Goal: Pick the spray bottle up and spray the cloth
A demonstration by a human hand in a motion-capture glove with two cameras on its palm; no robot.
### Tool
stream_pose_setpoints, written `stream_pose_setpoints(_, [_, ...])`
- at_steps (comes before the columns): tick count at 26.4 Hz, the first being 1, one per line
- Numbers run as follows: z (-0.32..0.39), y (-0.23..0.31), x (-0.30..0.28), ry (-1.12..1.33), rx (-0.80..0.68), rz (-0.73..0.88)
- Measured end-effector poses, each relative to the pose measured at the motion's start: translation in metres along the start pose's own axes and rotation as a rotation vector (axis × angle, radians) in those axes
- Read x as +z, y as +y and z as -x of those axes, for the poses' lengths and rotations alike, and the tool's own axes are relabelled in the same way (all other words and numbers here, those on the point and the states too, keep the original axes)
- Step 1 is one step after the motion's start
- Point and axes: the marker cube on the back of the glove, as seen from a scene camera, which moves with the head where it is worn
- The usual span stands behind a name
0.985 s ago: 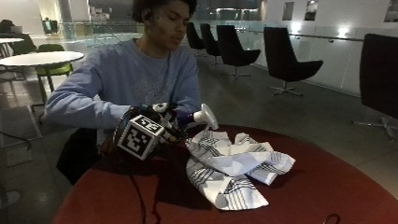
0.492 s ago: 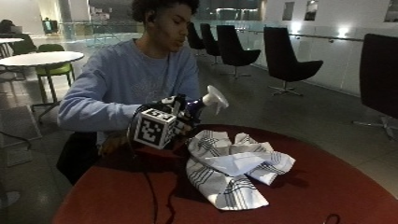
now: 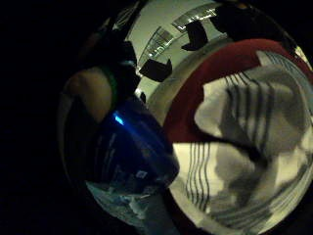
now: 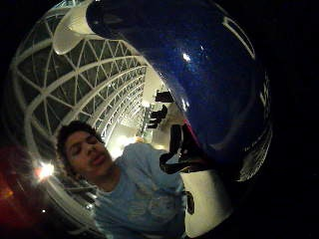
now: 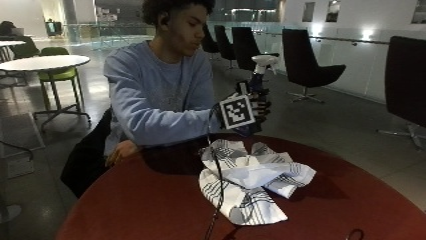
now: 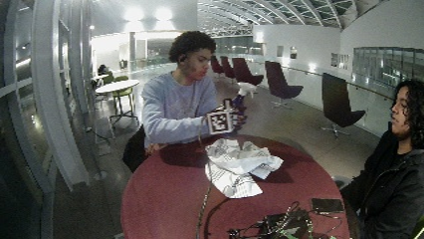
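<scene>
A blue spray bottle with a white trigger head stands upright in the air above the far edge of the red round table. My gloved right hand grips its body. The bottle's blue body fills much of the thumb side palm view and shows in the little finger side view. A crumpled white cloth with dark stripes lies on the table below and in front of the bottle. The bare left hand rests at the table's edge.
A phone and a tangle of cables lie at the table's near side in the wide view. Dark chairs stand on the floor behind, and a white table with green chairs is off to the side.
My hand has lifted the spray bottle from near the tabletop up to chest height and turned it upright. The cloth has not moved.
</scene>
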Motion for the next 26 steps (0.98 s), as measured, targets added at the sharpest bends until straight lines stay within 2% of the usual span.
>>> stream_pose_setpoints(5, [-0.03, -0.04, 0.053, 0.066, -0.095, 0.043])
stream_pose_setpoints(13, [-0.051, -0.062, 0.082, 0.1, -0.101, 0.024])
stream_pose_setpoints(18, [-0.058, -0.051, 0.078, 0.159, -0.073, 0.077])
stream_pose_setpoints(22, [-0.032, -0.034, 0.061, 0.15, -0.057, 0.059])
stream_pose_setpoints(26, [-0.024, 0.01, 0.011, 0.413, -0.029, 0.058])
